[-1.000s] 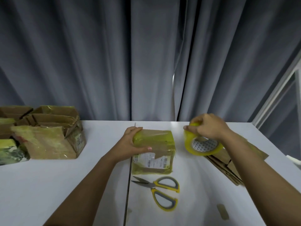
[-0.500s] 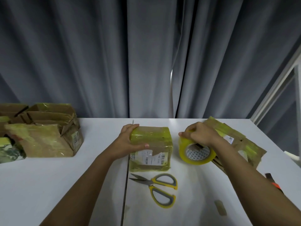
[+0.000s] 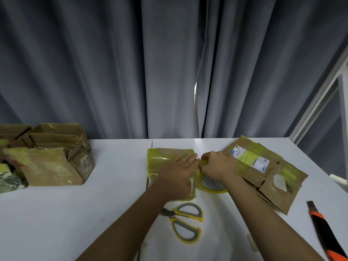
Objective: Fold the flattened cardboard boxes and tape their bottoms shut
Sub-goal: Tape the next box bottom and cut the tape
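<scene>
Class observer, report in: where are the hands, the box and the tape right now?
Left hand flat on folded box. Right hand grips tape roll beside it. Scissors lie nearer, clear.

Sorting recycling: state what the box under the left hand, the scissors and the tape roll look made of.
Box: brown cardboard under glossy yellowish tape. Scissors: grey metal blades, yellow-and-grey handles, probably plastic. Tape roll: yellowish translucent plastic film, patterned core.

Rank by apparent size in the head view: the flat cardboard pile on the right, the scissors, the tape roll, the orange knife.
1. Flat cardboard pile, clearly largest.
2. Scissors and orange knife: unsure; the knife runs out of frame and the left arm covers the scissors' blades.
3. Tape roll, smallest, though the right hand partly covers it.
</scene>
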`<move>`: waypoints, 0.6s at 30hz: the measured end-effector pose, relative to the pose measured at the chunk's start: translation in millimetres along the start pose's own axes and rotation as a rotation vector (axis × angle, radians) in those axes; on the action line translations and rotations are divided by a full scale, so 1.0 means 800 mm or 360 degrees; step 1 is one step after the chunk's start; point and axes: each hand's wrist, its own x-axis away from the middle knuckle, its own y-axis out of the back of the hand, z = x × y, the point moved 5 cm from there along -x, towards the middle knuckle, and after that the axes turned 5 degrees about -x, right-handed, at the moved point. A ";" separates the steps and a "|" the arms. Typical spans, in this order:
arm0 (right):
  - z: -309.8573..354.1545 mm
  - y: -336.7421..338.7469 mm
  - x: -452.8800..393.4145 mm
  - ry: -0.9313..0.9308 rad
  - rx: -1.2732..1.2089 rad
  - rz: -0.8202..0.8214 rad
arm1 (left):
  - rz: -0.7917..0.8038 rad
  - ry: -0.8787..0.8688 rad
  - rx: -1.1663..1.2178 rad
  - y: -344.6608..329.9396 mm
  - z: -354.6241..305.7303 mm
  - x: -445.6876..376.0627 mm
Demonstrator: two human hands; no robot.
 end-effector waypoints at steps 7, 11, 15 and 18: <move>0.005 -0.005 -0.001 -0.0007 0.0021 0.0004 | -0.0183 0.0469 0.0117 0.001 0.011 0.008; -0.003 -0.004 -0.004 -0.0048 -0.0002 0.0016 | -0.0006 0.0949 -0.0177 -0.013 0.051 0.037; 0.007 -0.007 -0.003 0.0007 -0.0018 0.0033 | 0.0134 0.0982 -0.0002 -0.012 0.060 0.041; 0.002 -0.013 -0.003 -0.0063 -0.0154 0.0014 | 0.0167 0.0974 0.0049 -0.015 0.070 0.043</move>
